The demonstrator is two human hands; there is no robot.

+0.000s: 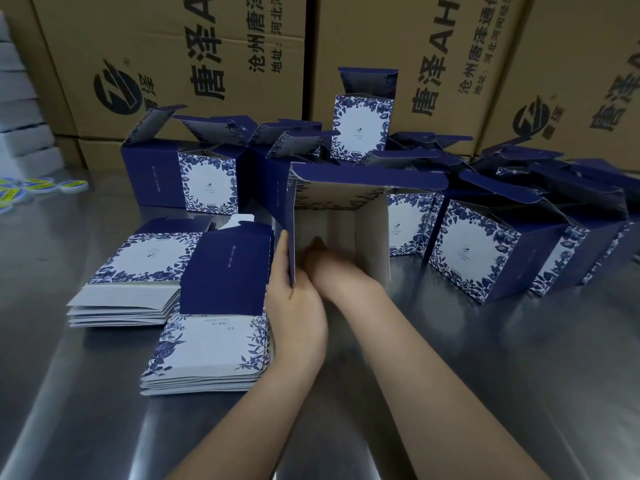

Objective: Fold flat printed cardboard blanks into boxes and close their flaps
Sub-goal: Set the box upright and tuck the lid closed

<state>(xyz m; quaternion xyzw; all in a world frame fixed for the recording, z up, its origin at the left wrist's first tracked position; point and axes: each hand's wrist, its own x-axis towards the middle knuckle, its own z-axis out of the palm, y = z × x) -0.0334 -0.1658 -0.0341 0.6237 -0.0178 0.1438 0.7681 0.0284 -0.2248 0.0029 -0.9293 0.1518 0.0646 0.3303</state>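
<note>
Open navy cardboard box [363, 176] with blue floral print, centre frame, on steel tabletop [485, 375]. Left wall pinched by left hand [294, 303]. Right hand [332, 268] placed inside, finger pose blurred, cannot be told.

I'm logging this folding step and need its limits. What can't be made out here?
Head view.
Right hand: fingertips blurred inside the half-folded box; what they press is unclear.
Flat blanks: small print too tiny to read.
Brown cartons: lettering cut off by the top edge.
Yellow-green discs: blurred, cut by the left edge.
</note>
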